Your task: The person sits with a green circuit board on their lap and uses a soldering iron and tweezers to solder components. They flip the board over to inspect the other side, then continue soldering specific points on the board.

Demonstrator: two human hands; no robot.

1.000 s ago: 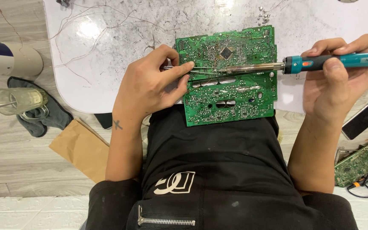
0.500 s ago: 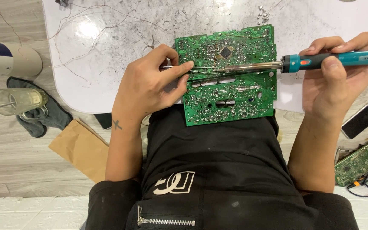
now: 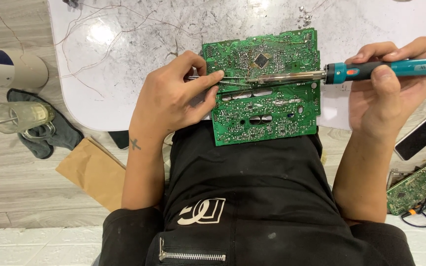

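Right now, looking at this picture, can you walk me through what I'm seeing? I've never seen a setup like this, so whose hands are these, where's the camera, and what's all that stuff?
The one picture comes from a camera worn on a person's head, looking down at their own lap and hands. No machine is here, just two bare hands.

A green circuit board lies half on a white tabletop, half over the person's lap. The right hand grips a soldering iron with a teal handle, its metal tip lying across the board. The left hand pinches thin metal tweezers pointed toward that tip.

Around them: loose thin wires on the tabletop, a glass cup resting on a dark cloth, a brown paper piece, a dark phone and a second green board on the floor.
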